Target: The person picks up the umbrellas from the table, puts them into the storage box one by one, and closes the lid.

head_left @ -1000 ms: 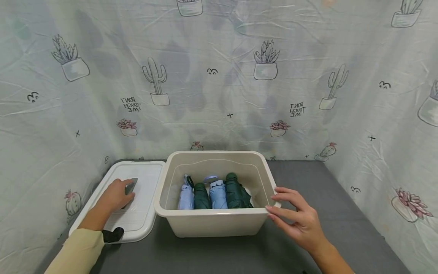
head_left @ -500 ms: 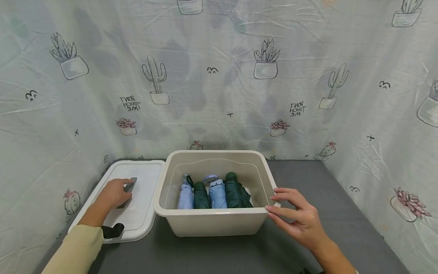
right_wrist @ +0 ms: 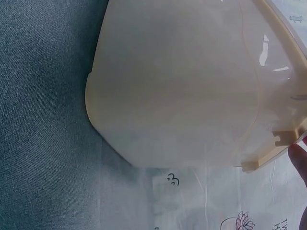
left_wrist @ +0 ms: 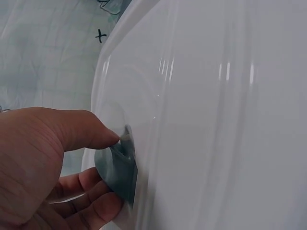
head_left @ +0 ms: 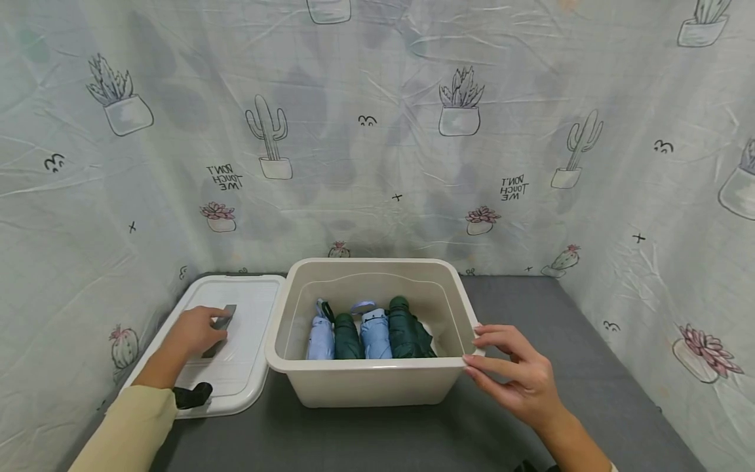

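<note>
In the head view my left hand (head_left: 191,334) holds the grey handle (head_left: 224,318) of a white lid (head_left: 250,341) lying flat at the left. Close up in the left wrist view, thumb and fingers pinch that handle (left_wrist: 117,175) from both sides. To the right of the lid stands a beige storage box (head_left: 366,387) without a cover. My right hand (head_left: 519,373) pinches the box's near right corner rim. Folded umbrellas lie side by side inside: lavender (head_left: 321,339), dark green (head_left: 348,339), light blue (head_left: 376,335) and a larger dark green one (head_left: 406,331).
A dark grey cloth surface (head_left: 531,305) carries the box and the lid. Curtains printed with cacti (head_left: 366,157) enclose the back and both sides. The lid's right edge lies against or just under the box's left rim. A black strap (head_left: 193,396) sits at my left wrist.
My left hand has shifted slightly to the left on the handle. The right fingertips have slid a little to the right along the corner rim. The box and umbrellas stay where they were.
</note>
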`<state>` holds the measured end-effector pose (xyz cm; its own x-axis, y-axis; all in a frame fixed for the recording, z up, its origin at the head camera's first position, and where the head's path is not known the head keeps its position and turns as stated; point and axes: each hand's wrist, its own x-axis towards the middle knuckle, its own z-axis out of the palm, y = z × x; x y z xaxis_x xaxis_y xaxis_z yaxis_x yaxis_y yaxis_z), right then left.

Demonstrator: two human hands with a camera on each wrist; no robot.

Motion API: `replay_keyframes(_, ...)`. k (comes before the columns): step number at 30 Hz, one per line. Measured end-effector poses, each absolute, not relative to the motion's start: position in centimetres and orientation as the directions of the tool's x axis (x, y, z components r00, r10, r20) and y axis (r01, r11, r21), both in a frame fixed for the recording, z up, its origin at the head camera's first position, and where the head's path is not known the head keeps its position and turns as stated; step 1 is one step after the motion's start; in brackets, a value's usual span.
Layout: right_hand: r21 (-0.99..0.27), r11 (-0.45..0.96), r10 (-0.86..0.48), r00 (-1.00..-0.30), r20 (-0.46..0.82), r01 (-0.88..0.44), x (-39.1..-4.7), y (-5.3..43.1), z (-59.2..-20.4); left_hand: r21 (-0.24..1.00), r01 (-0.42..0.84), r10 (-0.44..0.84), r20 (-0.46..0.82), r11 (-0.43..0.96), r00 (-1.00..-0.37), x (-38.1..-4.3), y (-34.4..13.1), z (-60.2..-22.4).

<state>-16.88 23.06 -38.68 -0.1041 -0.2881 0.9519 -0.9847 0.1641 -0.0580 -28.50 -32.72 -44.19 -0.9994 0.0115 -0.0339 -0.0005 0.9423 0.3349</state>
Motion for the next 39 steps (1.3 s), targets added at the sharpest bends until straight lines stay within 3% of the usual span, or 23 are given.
replay_keyframes(12, -0.052, 0.151, -0.273, -0.092, 0.957, -0.987, -17.2, 23.1, -38.8, 0.386, -0.049, -0.015, -0.090, 0.921, -0.996, -28.8, -33.5, -44.5)
replay_keyframes(24, -0.059, 0.141, -0.269, -0.096, 0.958, -0.988, -17.3, 23.1, -38.9, 0.514, -0.001, 0.093, -0.158, 0.858, -0.983, -29.5, -35.6, -45.1)
replay_keyframes(39, -0.083, 0.137, -0.273, -0.118, 0.955, -0.987, -17.2, 23.3, -38.9, 0.587, -0.027, 0.093, -0.174, 0.809, -0.980, -29.1, -35.7, -44.6)
